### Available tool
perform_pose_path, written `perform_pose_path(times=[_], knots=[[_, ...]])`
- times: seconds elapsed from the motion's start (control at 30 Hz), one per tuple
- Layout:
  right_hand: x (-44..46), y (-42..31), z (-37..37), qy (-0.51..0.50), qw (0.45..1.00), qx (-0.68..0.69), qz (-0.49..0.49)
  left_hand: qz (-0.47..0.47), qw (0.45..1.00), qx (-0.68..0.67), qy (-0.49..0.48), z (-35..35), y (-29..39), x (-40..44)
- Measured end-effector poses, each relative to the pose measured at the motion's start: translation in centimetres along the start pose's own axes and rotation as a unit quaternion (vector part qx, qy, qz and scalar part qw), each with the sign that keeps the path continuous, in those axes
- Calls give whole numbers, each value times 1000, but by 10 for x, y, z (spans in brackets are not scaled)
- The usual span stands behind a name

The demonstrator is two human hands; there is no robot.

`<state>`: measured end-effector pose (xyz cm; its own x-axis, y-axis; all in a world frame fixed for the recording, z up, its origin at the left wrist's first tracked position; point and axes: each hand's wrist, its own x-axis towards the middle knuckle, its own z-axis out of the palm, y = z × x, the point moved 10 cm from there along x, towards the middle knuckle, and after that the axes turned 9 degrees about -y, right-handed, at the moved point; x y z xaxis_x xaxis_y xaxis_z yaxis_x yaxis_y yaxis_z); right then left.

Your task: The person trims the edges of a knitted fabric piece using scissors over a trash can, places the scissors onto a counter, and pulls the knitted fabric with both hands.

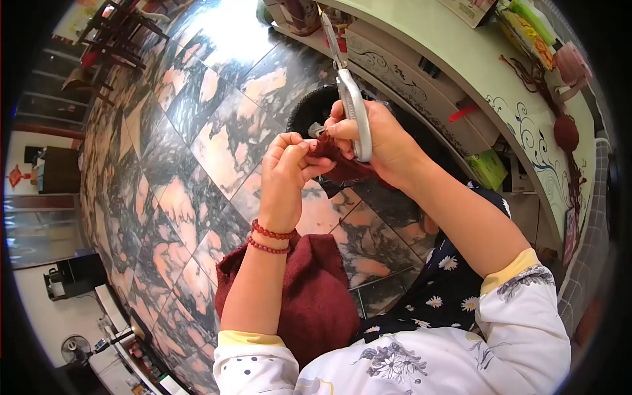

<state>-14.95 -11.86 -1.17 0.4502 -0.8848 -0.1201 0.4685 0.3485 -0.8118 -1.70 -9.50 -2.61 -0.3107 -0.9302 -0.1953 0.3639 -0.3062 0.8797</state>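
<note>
- At the far left, a small fan (75,347) stands low in the view, and dark wooden furniture (115,29) stands higher up.
- Next comes the marbled tile floor (181,141), patterned in pink, grey and black.
- A large maroon cloth (319,289) lies bunched below the left forearm, near the lap.
- The left hand (283,168), with red bead bracelets (271,232) at its wrist, has its grip pinched closed — thumb against fingers — on the edge of a frayed maroon piece (336,159).
- That piece is between the two hands, over the floor and just in front of a black bin (301,112).
- Scissors (355,108) with pale handles stand out from the right hand, blades pointing away from the person.
- The right hand (382,141) has its grip closed around the handles, thumb and fingertips by the maroon piece; how the fingers pass through the loops, I cannot tell.
- On the right, a pale worktop (517,99) with scroll patterns carries a maroon yarn ball (566,133) and a pink object (571,66).
</note>
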Motion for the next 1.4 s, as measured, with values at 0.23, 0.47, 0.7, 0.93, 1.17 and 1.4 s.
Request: perform_pose_path(times=[0.23, 0.47, 0.7, 0.93, 1.17, 1.4], knots=[[-2, 1, -4, 11, 1000, 1, 7, 7, 998, 66, -3, 18, 6, -2], [-1, 0, 2, -17, 999, 43, -13, 5, 1000, 22, 0, 7, 2, -1], [-2, -2, 0, 2, 1000, 31, 3, 17, 998, 63, -6, 18, 8, -2], [-4, -7, 0, -9, 999, 33, -2, -19, 990, 138, -7, 12, 3, -4], [-4, -1, -8, 47, 997, -61, 24, 1, 993, 109, 35, 5, 11, -7], [-6, -13, 9, 30, 985, -171, 4, 10, 994, 98, 43, 2, 14, -6]])
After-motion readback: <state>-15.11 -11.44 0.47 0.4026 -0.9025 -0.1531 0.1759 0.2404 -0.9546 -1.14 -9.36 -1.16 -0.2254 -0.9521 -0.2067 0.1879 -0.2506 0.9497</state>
